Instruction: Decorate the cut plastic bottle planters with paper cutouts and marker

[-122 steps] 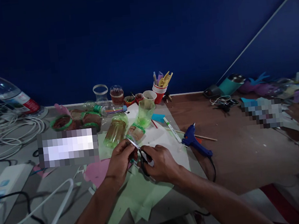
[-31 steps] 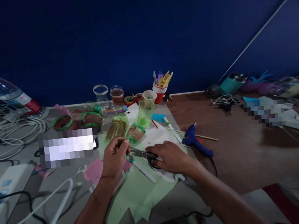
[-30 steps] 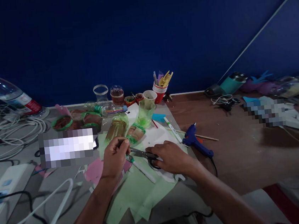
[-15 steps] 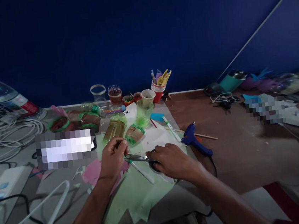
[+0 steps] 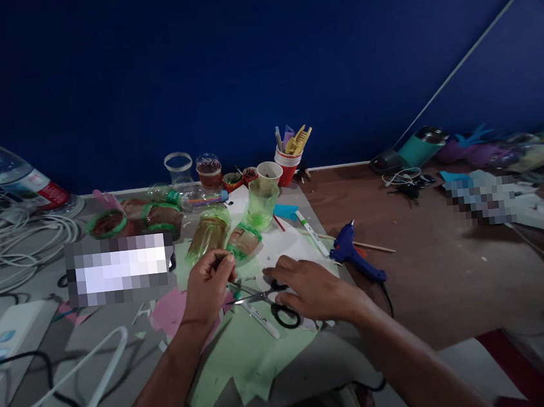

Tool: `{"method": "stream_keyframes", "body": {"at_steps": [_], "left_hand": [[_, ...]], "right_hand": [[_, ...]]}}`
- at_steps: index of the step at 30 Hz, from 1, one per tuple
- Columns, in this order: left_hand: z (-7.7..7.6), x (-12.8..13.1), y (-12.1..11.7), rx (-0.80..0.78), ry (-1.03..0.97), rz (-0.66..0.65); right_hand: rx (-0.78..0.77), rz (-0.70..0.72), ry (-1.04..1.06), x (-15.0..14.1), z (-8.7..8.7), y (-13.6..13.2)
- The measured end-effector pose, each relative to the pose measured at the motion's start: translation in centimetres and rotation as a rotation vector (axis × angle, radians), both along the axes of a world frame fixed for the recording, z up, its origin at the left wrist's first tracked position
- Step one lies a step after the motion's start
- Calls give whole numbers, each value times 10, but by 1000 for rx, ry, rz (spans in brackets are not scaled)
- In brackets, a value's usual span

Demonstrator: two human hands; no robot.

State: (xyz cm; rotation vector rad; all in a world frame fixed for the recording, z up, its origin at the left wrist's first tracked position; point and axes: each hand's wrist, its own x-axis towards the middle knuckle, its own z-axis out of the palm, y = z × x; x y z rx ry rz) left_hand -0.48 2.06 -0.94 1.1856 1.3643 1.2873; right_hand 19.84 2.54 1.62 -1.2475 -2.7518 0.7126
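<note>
My left hand is closed in a pinch above the papers. A tiny pale bit shows at its fingertips, too small to name. My right hand hovers over a pair of scissors with black handles, fingers apart and thumb near the handle loops. The scissors' blades are spread and point left toward my left hand. A marker lies beneath the blades on green paper. Pink paper lies under my left wrist. Just beyond my hands are a cut green bottle piece and a green bottle.
A blue glue gun with a cord lies to the right beside a wooden stick. Cups holding utensils stand at the back. A lit phone, white cables and a power strip are on the left.
My right hand has loosened from the scissors, whose blades have spread and handles swung down toward me. My left hand has stayed pinched in nearly the same place.
</note>
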Motion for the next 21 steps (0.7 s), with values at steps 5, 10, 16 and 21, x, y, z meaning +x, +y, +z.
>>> {"method": "stream_keyframes", "body": {"at_steps": [5,10,16,21], "left_hand": [[0,5,-4,-42,68,-108],[-1,10,-7,51,258,-205],[-2,13,-9,147,389,-298],[-2,13,-10,106,384,-337]], "right_hand": [[-28,-304,509,-10,-15,3],[-72,-329,691,-22,-28,-2],[-128,-401,676,-26,-30,-3],[-163,-392,674,-26,-29,-2]]}}
